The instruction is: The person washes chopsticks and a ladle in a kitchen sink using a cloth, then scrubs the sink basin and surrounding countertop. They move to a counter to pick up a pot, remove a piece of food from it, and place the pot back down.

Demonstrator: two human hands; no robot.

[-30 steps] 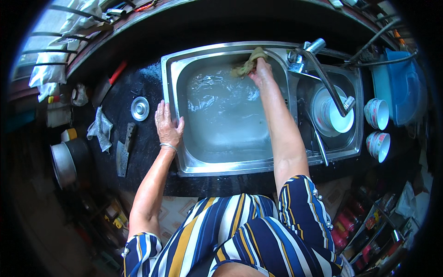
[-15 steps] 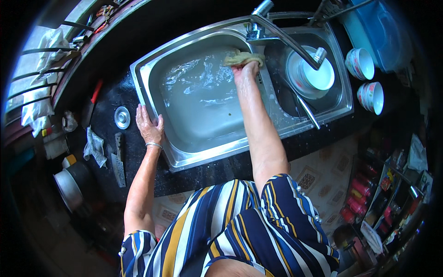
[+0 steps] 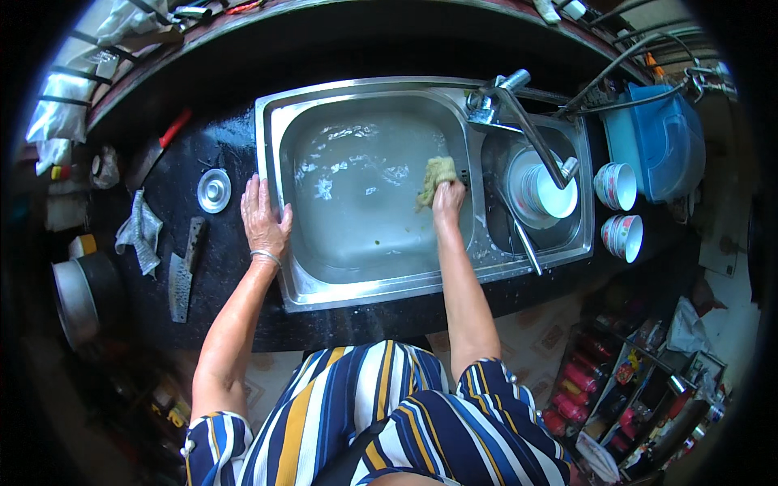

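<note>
My right hand [image 3: 450, 202] grips a crumpled yellow-green scrubbing cloth [image 3: 438, 174] against the right wall of the large sink basin [image 3: 356, 275]. Shallow, cloudy water [image 3: 348, 198] lies in that basin, with light glinting off it and small green bits at its near part. Fingers stretched out, my left hand [image 3: 266, 223] rests flat on the basin's left rim and holds nothing. A round metal sink strainer [image 3: 214, 190] lies on the dark counter just left of it.
The smaller basin at right holds stacked bowls [image 3: 551, 193] under the faucet [image 3: 531, 134]. Two bowl stacks [image 3: 621, 237] and a blue plastic box [image 3: 668, 146] stand further right. On the left counter lie a cleaver [image 3: 183, 275], a red-handled knife [image 3: 166, 142], a rag [image 3: 142, 235] and a metal pot [image 3: 74, 304].
My right hand has drawn the cloth from the basin's far right corner nearer along its right side. My left hand stays on the rim. The whole view has shifted and turned slightly.
</note>
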